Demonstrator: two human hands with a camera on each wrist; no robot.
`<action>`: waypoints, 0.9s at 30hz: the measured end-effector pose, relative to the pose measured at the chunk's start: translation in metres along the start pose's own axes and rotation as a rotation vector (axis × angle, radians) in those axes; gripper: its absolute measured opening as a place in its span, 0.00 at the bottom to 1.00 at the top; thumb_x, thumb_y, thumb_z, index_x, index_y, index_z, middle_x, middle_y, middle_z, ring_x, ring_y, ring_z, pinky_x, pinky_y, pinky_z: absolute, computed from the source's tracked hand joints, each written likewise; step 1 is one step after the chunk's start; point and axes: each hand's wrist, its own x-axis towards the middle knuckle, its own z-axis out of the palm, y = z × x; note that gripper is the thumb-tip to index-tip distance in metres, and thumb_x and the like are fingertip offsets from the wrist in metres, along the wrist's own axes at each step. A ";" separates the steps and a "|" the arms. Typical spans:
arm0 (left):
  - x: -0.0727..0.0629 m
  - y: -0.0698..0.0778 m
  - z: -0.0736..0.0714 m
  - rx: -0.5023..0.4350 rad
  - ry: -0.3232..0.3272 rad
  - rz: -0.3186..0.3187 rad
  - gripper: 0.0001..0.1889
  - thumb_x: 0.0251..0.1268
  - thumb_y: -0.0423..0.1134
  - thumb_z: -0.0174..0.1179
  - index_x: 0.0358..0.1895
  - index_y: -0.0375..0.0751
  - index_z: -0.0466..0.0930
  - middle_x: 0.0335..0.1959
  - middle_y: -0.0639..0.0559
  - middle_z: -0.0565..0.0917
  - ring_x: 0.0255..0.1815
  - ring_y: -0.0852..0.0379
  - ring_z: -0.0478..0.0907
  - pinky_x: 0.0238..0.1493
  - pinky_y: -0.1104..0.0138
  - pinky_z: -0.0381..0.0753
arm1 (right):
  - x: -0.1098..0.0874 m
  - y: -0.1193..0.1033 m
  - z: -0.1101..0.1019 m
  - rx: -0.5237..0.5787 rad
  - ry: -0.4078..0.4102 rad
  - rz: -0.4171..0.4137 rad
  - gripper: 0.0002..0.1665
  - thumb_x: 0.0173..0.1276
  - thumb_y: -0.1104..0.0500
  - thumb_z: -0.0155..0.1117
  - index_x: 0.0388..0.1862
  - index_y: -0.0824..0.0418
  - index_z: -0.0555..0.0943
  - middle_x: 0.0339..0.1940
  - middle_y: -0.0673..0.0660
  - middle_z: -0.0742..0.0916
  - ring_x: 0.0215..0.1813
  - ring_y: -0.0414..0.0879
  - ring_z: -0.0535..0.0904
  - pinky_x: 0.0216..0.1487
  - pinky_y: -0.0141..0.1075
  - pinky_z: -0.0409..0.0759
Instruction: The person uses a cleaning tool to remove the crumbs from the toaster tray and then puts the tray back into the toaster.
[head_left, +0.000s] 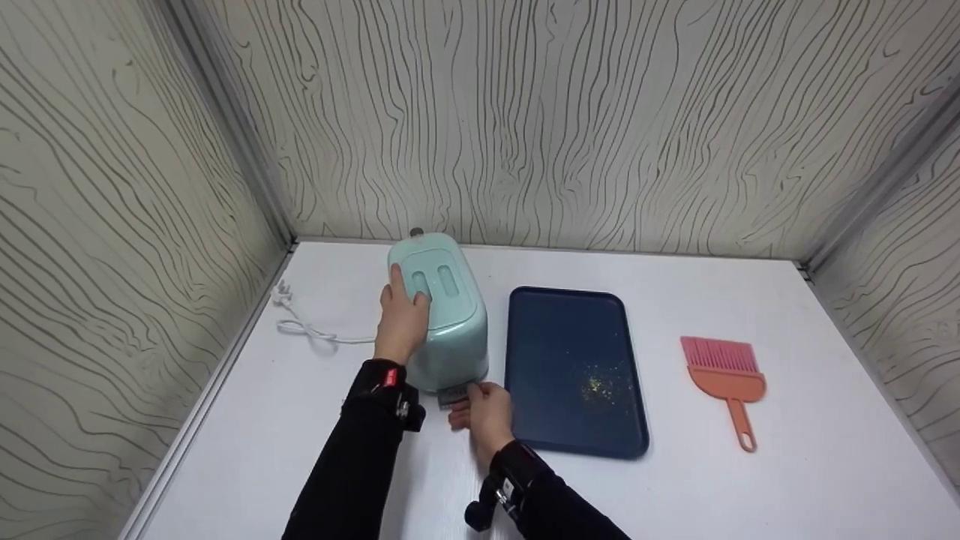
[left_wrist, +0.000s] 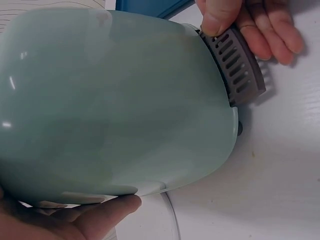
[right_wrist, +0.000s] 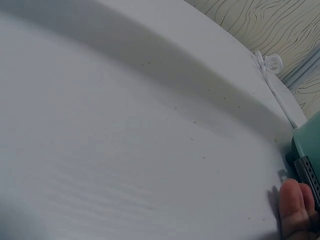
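A mint-green toaster (head_left: 454, 352) stands on the white table, its two top slots covered by a lid with two oval recesses. My left hand (head_left: 405, 319) rests on its top and left side, straight fingers against the shell. At the base of the near end, a dark grey slotted crumb tray (left_wrist: 234, 62) sticks partway out. My right hand (head_left: 489, 416) pinches that tray by its outer end, thumb on top and the other fingers beneath. In the right wrist view, only fingertips (right_wrist: 291, 200) of this hand show beside the tray.
Right of the toaster lies a dark blue tray (head_left: 570, 337) with yellowish crumbs (head_left: 596, 388) on it. Farther right is an orange brush (head_left: 727, 384) with pink bristles. A white power cord (head_left: 322, 335) with its plug lies to the left. Small specks dot the tabletop.
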 end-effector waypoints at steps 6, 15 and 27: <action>0.001 0.002 -0.001 0.000 0.006 0.018 0.37 0.80 0.46 0.39 0.84 0.45 0.32 0.82 0.31 0.45 0.75 0.30 0.62 0.69 0.42 0.71 | 0.002 -0.005 0.000 -0.042 0.002 -0.022 0.15 0.82 0.66 0.45 0.50 0.80 0.73 0.28 0.69 0.87 0.22 0.49 0.86 0.26 0.40 0.87; 0.003 0.001 -0.002 0.012 0.000 0.013 0.38 0.79 0.46 0.38 0.84 0.46 0.31 0.82 0.32 0.45 0.74 0.32 0.64 0.69 0.43 0.71 | 0.005 -0.007 0.002 -0.049 0.002 -0.012 0.16 0.82 0.66 0.45 0.53 0.80 0.73 0.28 0.69 0.87 0.22 0.50 0.86 0.26 0.41 0.88; 0.003 -0.005 0.001 0.019 -0.016 -0.013 0.38 0.80 0.46 0.38 0.84 0.47 0.31 0.82 0.32 0.45 0.75 0.30 0.61 0.71 0.42 0.69 | 0.002 -0.003 0.002 -0.008 -0.003 0.019 0.17 0.83 0.66 0.44 0.55 0.80 0.72 0.30 0.71 0.87 0.23 0.50 0.86 0.27 0.43 0.88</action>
